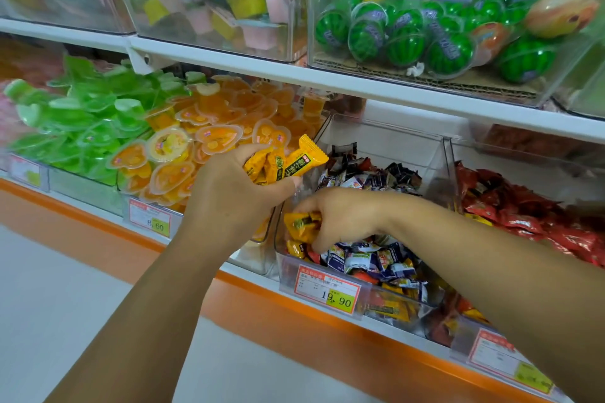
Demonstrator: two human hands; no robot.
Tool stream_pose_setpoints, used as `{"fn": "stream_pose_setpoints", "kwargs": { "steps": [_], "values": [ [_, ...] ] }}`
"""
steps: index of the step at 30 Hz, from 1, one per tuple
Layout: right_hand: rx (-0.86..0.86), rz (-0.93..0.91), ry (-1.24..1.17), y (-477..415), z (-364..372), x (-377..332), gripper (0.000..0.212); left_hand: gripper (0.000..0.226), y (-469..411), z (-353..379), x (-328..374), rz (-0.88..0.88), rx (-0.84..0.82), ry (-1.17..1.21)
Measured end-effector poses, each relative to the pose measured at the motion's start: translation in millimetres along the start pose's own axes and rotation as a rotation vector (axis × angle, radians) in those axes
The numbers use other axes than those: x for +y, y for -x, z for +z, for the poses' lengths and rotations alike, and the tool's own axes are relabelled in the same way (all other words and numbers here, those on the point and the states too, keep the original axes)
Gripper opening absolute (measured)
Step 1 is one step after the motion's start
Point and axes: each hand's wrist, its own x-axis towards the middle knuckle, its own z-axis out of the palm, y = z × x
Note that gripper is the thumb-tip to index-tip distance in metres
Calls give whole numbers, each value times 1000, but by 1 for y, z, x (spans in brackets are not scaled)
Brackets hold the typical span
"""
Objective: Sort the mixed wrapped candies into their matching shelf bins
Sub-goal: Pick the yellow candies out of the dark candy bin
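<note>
Our left hand [235, 186] is curled round a bunch of yellow wrapped candies [294, 162], whose ends stick up and to the right past the fingers. It hangs over the seam between two bins. The orange jelly cups [216, 137] lie just beyond it and to its left, and the clear bin [393, 137] of mixed candies [366, 258] opens to its right.

Our right hand [343, 219] is below and to the right of the left hand. It is down inside the clear bin near the front left corner, pinching one yellow candy [299, 222] just above the heap. The two hands are close together; we cannot tell whether they touch.

The bin's front lip carries a price tag [327, 293] and runs just below our right hand, and our right forearm crosses over it. The bin's clear side wall [448, 170] stands beyond that forearm, with red packets [523, 216] past it.

Above both hands the white shelf edge [360, 83] overhangs, and there is an open gap between it and the rear of the bin. Toward us, below the wrists, the orange shelf front [262, 304] ends at pale floor [65, 321], where both forearms have free room. Green jelly cups [85, 114] lie well to the left of the left hand.
</note>
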Motion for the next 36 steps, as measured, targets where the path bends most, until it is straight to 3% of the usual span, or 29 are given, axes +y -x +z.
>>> {"fn": "stream_pose_setpoints", "kwargs": {
  "steps": [4,8,14,16,18,21,26,27,31,36],
  "values": [
    [-136,5,98,-1,7,0,37,26,0,-2,-1,4,1,7],
    [-182,-6,361,-4,17,9,79,46,-1,0,-3,-2,1,-27],
    [47,-37,594,5,12,6,64,49,0,0,-5,-13,2,-30],
    [108,32,477,7,5,17,52,49,0,-2,-6,-11,6,-24],
    [172,74,185,9,-10,31,36,47,0,-2,-5,-5,2,-33],
    [267,121,-132,15,-30,49,34,52,0,-2,-5,-17,5,-46],
    [298,219,-240,23,-38,62,88,57,-3,3,-3,-32,-9,-60],
    [305,212,-256,23,-38,62,84,59,-3,4,-2,-34,-13,-57],
    [400,151,-276,28,-42,60,17,65,-2,6,1,-28,-14,-73],
    [442,176,-223,28,-43,58,9,61,-2,7,1,-33,-23,-17]
  ]
}}
